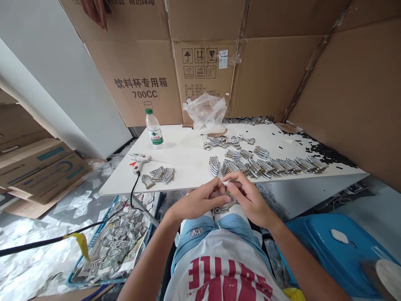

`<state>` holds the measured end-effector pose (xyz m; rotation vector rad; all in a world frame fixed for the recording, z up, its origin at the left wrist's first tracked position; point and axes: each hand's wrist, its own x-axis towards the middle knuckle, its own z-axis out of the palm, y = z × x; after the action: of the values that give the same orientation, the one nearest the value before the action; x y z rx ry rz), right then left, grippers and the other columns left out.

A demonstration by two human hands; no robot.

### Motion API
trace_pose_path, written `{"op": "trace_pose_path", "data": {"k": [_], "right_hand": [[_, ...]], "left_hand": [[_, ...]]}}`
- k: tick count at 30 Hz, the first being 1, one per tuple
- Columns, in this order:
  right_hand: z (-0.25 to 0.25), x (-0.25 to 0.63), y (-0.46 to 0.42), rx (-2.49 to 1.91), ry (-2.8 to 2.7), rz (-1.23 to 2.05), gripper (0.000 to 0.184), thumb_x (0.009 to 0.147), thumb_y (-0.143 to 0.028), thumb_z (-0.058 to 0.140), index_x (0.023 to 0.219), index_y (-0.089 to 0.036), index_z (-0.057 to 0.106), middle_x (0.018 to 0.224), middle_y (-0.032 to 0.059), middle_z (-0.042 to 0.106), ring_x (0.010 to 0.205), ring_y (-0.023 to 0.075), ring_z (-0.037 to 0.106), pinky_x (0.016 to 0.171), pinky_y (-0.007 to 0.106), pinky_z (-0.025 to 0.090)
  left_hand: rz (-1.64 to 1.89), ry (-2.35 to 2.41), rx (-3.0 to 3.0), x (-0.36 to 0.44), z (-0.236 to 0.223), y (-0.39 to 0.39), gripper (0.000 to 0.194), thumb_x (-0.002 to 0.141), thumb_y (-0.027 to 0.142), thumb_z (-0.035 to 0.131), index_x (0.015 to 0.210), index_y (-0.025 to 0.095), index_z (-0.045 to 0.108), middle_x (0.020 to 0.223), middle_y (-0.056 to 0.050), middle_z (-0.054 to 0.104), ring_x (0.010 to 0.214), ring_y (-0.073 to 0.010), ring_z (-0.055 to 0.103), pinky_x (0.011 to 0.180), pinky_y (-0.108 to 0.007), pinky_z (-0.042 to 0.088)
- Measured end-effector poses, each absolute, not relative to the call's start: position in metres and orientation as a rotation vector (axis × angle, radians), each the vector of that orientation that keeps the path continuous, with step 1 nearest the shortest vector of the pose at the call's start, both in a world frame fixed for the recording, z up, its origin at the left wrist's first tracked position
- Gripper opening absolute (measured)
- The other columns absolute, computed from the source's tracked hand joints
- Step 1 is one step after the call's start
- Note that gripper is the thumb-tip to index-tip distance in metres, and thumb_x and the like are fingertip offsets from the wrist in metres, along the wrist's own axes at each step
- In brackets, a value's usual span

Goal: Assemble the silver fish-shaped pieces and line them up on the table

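Note:
My left hand (206, 197) and my right hand (249, 198) meet above my lap, just in front of the table edge. Their fingers are closed around a small silver metal piece (231, 204), partly hidden by them. On the white table beyond lie similar silver-and-gold pieces. One long overlapping row (278, 166) runs to the right, a neat stack (214, 166) stands at its left end, and a loose heap (221, 142) lies behind. A smaller pile (163, 174) is at the left, near a white glue gun (140, 163).
A water bottle (154, 131) and a clear plastic bag (206, 110) stand at the table's back. Small black parts (332, 152) lie scattered at right. A blue-rimmed tray (72, 271) of metal pieces sits lower left, a blue bin (332, 246) lower right. Cardboard (206, 29) walls the back.

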<state>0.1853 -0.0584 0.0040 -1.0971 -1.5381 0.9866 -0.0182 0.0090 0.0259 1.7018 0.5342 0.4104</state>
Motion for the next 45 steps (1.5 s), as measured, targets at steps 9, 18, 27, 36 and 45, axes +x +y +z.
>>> {"op": "trace_pose_path", "data": {"k": [9,18,27,36,45], "right_hand": [[0.003,0.185,-0.058,-1.089,-1.526,0.975,0.031,0.111,-0.055,0.051,0.123,-0.028,0.060,0.075,-0.0030,0.055,0.067,0.0165,0.047,0.063,0.030,0.038],[0.005,0.186,-0.057,-1.097,-1.521,0.970,0.030,0.111,-0.056,0.052,0.121,-0.028,0.060,0.075,-0.0028,0.056,0.066,0.0164,0.049,0.063,0.030,0.040],[0.006,0.184,-0.057,-1.131,-1.493,0.984,0.035,0.109,-0.060,0.052,0.119,-0.028,0.061,0.075,-0.0021,0.057,0.065,0.0167,0.052,0.059,0.029,0.042],[0.015,0.191,-0.060,-0.989,-1.546,1.123,0.025,0.105,-0.048,0.064,0.113,-0.026,0.069,0.081,-0.0014,0.055,0.068,0.0147,0.052,0.063,0.029,0.044],[0.011,0.188,-0.050,-1.015,-1.339,1.280,0.031,0.097,-0.051,0.072,0.109,-0.023,0.071,0.072,-0.0032,0.060,0.061,0.0135,0.056,0.060,0.029,0.045]], "left_hand": [[0.353,0.493,1.647,-0.017,0.026,0.014,0.040,0.098,0.058,0.072,0.111,0.020,0.066,0.084,0.001,0.052,0.075,-0.0155,0.046,0.071,-0.031,0.045],[0.376,0.523,1.678,-0.014,0.028,0.012,0.041,0.097,0.059,0.072,0.102,0.020,0.064,0.082,0.002,0.048,0.072,-0.0142,0.042,0.066,-0.029,0.043],[0.430,0.592,1.788,-0.014,0.034,0.007,0.042,0.097,0.060,0.070,0.092,0.018,0.067,0.077,0.002,0.054,0.067,-0.0130,0.041,0.059,-0.026,0.036],[0.606,0.791,1.738,-0.017,0.038,0.003,0.042,0.089,0.054,0.081,0.078,0.020,0.059,0.064,0.006,0.047,0.059,-0.0101,0.032,0.056,-0.025,0.023],[0.891,0.929,1.925,-0.015,0.032,0.008,0.040,0.084,0.051,0.088,0.068,0.018,0.072,0.070,0.001,0.063,0.062,-0.0117,0.036,0.057,-0.027,0.026]]}}
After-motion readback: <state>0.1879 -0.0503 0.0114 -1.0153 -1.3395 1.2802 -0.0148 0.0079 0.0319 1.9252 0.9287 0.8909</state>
